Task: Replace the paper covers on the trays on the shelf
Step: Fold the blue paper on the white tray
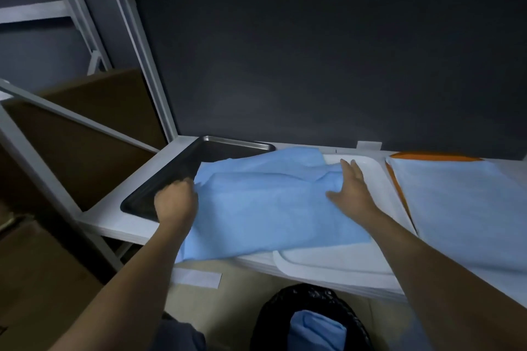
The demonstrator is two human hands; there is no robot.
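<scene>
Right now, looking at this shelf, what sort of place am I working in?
Probably a storeroom, perhaps clinical: grey metal shelving frame, brown cardboard boxes on the left, and a dark metal tray beside a white tray partly under a pale blue paper sheet on the white shelf.

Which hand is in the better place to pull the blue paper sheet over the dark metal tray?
Left. The left hand grips the blue paper sheet at its edge over the dark metal tray; the right hand lies flat on it, over the white plastic tray.
</scene>
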